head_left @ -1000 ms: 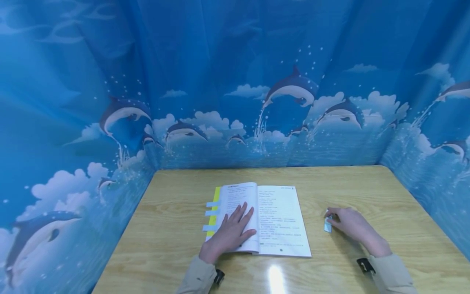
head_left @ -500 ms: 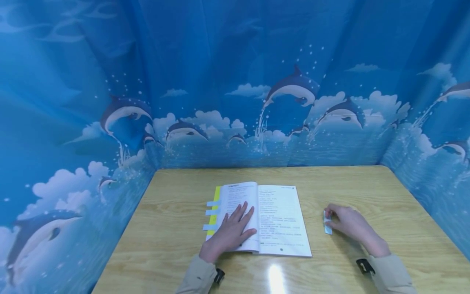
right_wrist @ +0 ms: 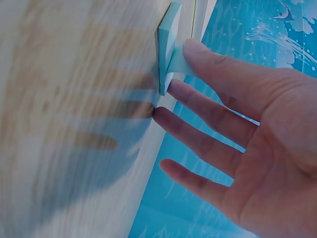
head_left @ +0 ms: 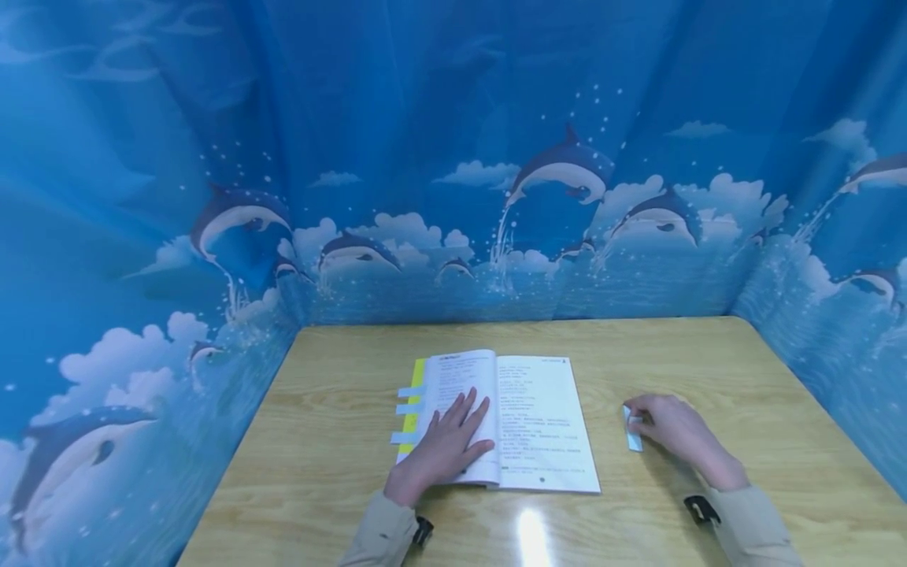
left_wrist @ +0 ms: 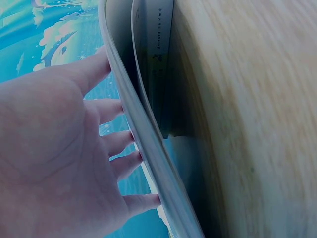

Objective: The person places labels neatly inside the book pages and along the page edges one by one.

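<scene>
In the lower right of the head view, the right hand (head_left: 669, 429) pinches a sheet (right_wrist: 180, 64) of the blue pad (head_left: 634, 442), which lies at its left, long axis almost vertical. The left hand (head_left: 442, 447), farther, rests spread on the book (head_left: 542, 429).

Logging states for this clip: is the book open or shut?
Open: the book lies spread on the table, print showing either side of its fold, the left hand on its left side.
</scene>
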### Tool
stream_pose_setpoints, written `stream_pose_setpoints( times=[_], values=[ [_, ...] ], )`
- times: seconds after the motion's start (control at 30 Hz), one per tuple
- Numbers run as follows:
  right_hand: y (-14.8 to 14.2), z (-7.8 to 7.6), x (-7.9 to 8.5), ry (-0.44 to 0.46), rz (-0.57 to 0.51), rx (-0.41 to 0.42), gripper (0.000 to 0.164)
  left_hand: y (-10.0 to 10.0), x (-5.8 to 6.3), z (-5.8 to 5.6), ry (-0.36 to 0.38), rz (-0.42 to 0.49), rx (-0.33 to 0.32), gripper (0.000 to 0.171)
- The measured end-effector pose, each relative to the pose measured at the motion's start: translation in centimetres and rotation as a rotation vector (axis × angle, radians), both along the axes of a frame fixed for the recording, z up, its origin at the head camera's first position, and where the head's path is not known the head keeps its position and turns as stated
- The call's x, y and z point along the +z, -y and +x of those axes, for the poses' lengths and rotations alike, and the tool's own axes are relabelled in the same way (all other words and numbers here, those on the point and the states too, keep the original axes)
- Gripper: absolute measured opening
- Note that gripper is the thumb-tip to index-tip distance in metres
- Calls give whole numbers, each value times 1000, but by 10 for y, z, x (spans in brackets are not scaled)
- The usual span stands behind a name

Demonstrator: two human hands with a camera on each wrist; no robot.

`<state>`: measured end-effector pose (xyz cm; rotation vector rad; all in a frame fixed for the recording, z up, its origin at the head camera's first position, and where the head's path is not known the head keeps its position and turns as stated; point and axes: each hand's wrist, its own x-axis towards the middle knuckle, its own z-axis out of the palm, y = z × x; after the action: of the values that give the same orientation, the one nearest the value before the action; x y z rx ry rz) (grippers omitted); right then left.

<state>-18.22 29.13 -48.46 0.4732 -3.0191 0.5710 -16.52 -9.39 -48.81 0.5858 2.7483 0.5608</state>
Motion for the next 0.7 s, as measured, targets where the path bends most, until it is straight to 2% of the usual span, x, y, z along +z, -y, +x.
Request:
stream_pose_setpoints(
  times=[0.13,0.23,0.37,0.53,0.7],
  values=[
    [1,-2,-1,-32,0,-3,22,0,-1,-1,3,0,2,68],
    [2,-3,-2,-13,-7,-3,17,0,-2,-1,10,-2,7,68],
    [0,-5,0,43,-23,8,20,0,-2,-1,4,-3,9,67],
    [-3,-9,1,57,-39,37,21,0,-1,-1,1,3,12,67],
    [-3,-13,-2,65,-55,28,19,0,-1,-1,9,5,10,67]
  ],
)
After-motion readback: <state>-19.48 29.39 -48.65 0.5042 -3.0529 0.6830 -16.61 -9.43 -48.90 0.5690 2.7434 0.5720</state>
